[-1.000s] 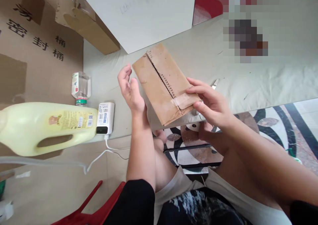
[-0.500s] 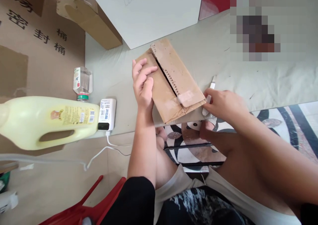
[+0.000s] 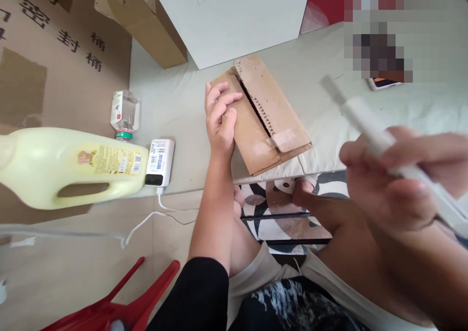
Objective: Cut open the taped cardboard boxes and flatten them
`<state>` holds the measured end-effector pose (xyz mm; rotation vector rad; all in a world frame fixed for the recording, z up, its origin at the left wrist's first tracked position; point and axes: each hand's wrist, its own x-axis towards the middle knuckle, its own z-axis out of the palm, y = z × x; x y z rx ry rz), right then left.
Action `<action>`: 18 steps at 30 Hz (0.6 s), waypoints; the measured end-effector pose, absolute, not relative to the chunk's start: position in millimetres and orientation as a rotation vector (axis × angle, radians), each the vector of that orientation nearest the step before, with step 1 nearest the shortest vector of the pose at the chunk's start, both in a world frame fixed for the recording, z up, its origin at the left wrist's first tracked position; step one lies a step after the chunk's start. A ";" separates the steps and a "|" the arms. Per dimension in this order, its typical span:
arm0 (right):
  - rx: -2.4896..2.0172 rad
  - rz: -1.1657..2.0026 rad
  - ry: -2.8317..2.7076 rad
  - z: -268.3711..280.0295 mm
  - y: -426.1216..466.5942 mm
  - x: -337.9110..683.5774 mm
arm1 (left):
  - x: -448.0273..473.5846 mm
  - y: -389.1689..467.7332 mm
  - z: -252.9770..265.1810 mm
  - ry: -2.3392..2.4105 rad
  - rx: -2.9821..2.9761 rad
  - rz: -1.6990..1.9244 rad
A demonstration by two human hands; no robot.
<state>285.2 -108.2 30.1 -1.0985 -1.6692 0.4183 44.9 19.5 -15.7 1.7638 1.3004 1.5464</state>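
Observation:
A flat brown cardboard box [image 3: 261, 136] lies at a slant near the front edge of the cloth-covered surface. Its top flap has a torn, ragged edge, with a dark gap running beside it and clear tape near the front corner. My left hand [image 3: 221, 121] holds the box at its left side, fingers bent over the top. Raised to the right, apart from the box, my right hand [image 3: 398, 184] is closed around a white utility knife [image 3: 373, 126]. The knife's blade is out and points up and left, blurred by motion.
A pale yellow jug [image 3: 54, 160], a clear bottle [image 3: 126, 111] and a white cabled device [image 3: 161, 160] lie at left. Large cartons [image 3: 84, 87] and a white panel [image 3: 234, 19] stand behind. A phone [image 3: 383, 83] lies far right, partly pixelated. A red chair [image 3: 120, 297] stands lower left.
My right hand has lifted the utility knife off the surface beside the box and brought it up and to the right, closer to the camera. My left hand stays on the box.

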 end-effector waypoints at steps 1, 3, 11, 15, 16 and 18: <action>-0.990 0.405 -1.667 34.5 -111.6 278.8 | 44.4 19.7 -16.3 1.288 1.774 1.550; -0.843 0.371 -1.749 42.3 -117.3 269.4 | 43.9 20.0 -17.3 1.257 1.801 1.562; -1.030 0.208 -2.029 52.9 -121.4 267.3 | 48.2 18.5 -15.9 1.335 1.758 1.546; -1.060 0.262 -1.972 53.3 -118.9 261.3 | 45.0 21.7 -19.2 1.255 1.825 1.577; -1.086 0.298 -1.944 53.7 -118.5 260.3 | 43.6 22.9 -20.6 1.218 1.855 1.591; -1.108 0.332 -1.881 55.0 -118.5 260.5 | 40.8 25.1 -23.1 1.160 1.897 1.615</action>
